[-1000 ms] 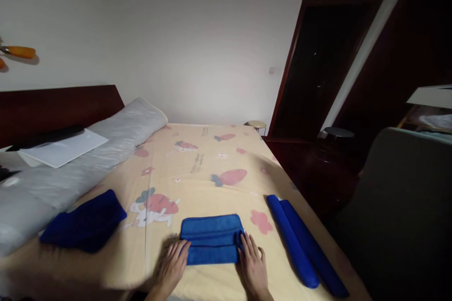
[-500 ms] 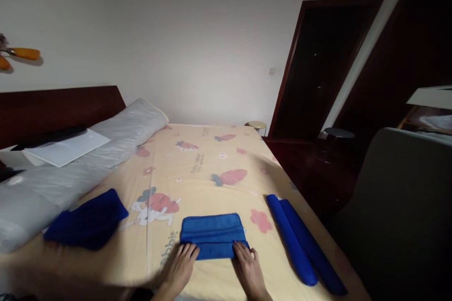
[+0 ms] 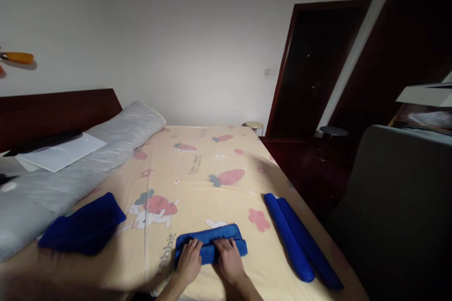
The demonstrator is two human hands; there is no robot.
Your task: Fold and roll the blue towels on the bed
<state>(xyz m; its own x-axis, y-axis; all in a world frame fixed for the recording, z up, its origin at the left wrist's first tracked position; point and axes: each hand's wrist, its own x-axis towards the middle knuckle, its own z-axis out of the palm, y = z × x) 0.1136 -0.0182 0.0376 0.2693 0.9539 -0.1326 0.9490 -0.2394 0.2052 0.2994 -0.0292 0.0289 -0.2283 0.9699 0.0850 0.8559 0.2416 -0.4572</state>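
**Bed surface, blue cloths, two hands at the near edge**

Edges and room. Bed sheet (image 3: 197, 169), pale yellow with printed figures, runs from the near edge to the far wall. Its left side is bounded by a long grey bolster (image 3: 81, 164) against a dark headboard (image 3: 52, 108); its right edge drops to a dark gap before a grey chair back (image 3: 399, 197). The middle and far stretch of the sheet lies bare.

Count, left to right.
- Loosely folded dark blue cloth (image 3: 83, 229), one, near the bolster, well apart from the hands.
- White paper sheet (image 3: 60, 151), one, lying on the bolster.
- Partly rolled blue towel (image 3: 212, 241), one, at the near middle of the bed, lying crosswise.
- Left hand (image 3: 189, 263), one, fingers curled over the towel's near left portion, pressing down on it.
- Right hand (image 3: 229, 259), one, just beside the left, fingers likewise curled onto the towel's near right portion.
- Rolled blue towels (image 3: 300, 240), two, side by side and touching, set lengthwise near the right edge.
- Small stools (image 3: 254, 125), two, past the far right corner.

Hard to make out. Both forearms are cut off by the bottom border. Fingertips are sunk into the towel's fold. The open doorway (image 3: 314, 70) is black inside. An orange object (image 3: 17, 58) is clipped at the left border.
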